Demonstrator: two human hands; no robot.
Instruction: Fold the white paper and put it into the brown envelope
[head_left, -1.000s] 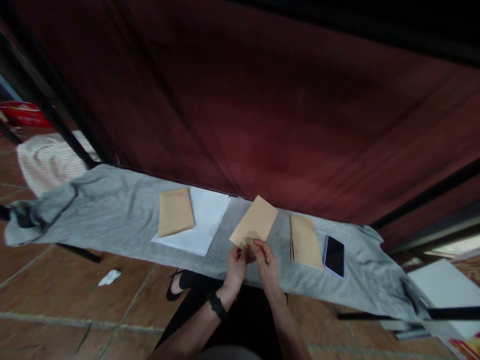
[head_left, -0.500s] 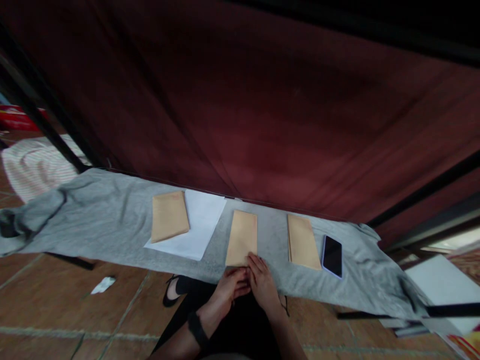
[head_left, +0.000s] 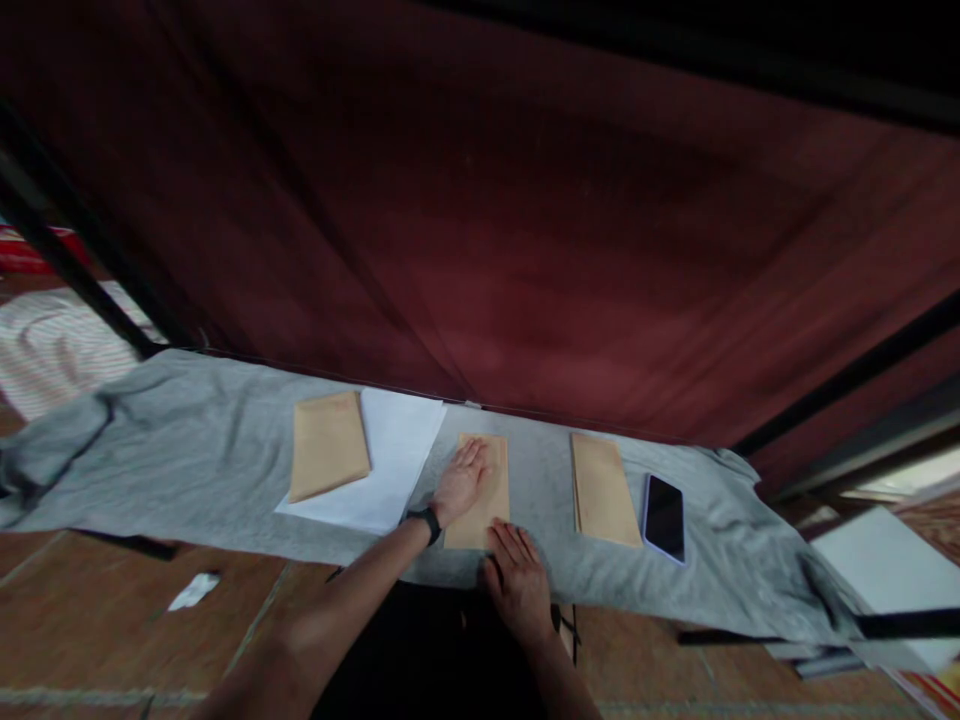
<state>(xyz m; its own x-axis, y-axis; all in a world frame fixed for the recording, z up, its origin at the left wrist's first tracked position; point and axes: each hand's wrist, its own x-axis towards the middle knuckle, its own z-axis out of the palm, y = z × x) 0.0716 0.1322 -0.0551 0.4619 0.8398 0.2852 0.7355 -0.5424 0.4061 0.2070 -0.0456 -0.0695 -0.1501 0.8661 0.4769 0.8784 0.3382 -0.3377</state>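
A brown paper envelope (head_left: 472,522) lies upright in front of me on a grey cloth (head_left: 536,470). My left hand (head_left: 463,482), with a dark band on its wrist, rests flat across the envelope's upper part, fingers stretched out. At the envelope's lower right corner, my right hand (head_left: 517,580) lies with its fingertips on the edge, fingers extended. To the left, another brown envelope (head_left: 330,445) sits partly over white paper sheets (head_left: 394,450). On the right are more brown envelopes (head_left: 606,490), apparently stacked, beside a phone (head_left: 664,517) in a pale purple case.
The cloth covers a narrow bench backed by a dark red panel (head_left: 495,250). Black metal bars (head_left: 855,375) slant at both sides. A striped cloth (head_left: 64,345) hangs at far left. On the tiled floor lies a white scrap (head_left: 193,591); a white board (head_left: 885,575) stands at right.
My left hand has left my right hand and reached forward onto the middle envelope. My right hand stays near the envelope's lower corner, its fingers now flatter.
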